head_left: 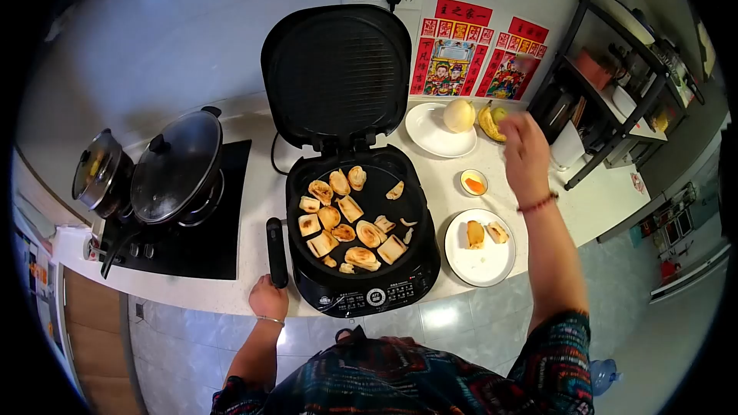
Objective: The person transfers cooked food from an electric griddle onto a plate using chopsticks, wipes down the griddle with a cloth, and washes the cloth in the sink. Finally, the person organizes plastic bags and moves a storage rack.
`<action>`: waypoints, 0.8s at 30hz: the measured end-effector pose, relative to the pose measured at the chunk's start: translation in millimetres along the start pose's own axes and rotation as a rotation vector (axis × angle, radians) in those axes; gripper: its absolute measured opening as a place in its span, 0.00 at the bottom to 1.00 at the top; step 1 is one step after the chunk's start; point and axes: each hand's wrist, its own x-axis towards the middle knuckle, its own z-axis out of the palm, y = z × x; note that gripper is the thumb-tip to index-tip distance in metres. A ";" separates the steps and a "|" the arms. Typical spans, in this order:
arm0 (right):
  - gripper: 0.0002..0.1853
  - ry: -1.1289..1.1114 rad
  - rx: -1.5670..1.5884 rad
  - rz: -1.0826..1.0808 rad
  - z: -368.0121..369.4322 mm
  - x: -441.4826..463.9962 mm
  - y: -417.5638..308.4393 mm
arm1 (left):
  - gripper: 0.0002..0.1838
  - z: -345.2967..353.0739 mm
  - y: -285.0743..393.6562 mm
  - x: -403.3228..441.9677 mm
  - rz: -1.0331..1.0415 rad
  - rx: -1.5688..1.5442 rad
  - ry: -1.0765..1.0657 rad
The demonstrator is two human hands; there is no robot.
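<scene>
The kitchen has a pale wall [192, 31] w/ red paper pictures [449, 50] on it, & a long off-white surface [434, 177] runs below. A big black electric grill [327, 283] sits in the mid., its black ridged lid [337, 69] up.

The browned, flat bits of food [370, 234] lie in the grill's round black pan [380, 200], some oval, some sq., most on the L & near the front.

The L hand [268, 297] is low at the surface's edge, just by the bottom end of a long black handle [277, 252]. Its fingers look curled, but I can't tell if they grip it.

The R hand [526, 152] is up in the air on the R side, fingers bent in (too blurry to tell if they hold a thing).

Near it: a small round white bowl [473, 194] w/ orange stuff in it, a round white plate [484, 270] w/ 2 browned bits, plus a white oval plate [417, 131] w/ a pale round fruit [460, 116]. Yellow bananas [490, 123] lie just beside that plate.

Far L, a dark pan w/ a glass lid [177, 165] is on a black glass stove [211, 242].
</scene>
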 end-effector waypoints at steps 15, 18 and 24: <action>0.19 -0.127 -0.297 0.199 108.7 221.6 40.5 | 0.06 -4.2 16.0 8.1 -0.099 0.025 0.057; 0.20 -0.166 -0.302 0.200 129.2 244.7 42.0 | 0.07 -6.2 21.7 10.6 -0.174 0.036 0.024; 0.21 -0.188 -0.304 0.194 167.8 274.1 60.0 | 0.09 -19.5 40.8 18.0 -0.189 0.137 -0.055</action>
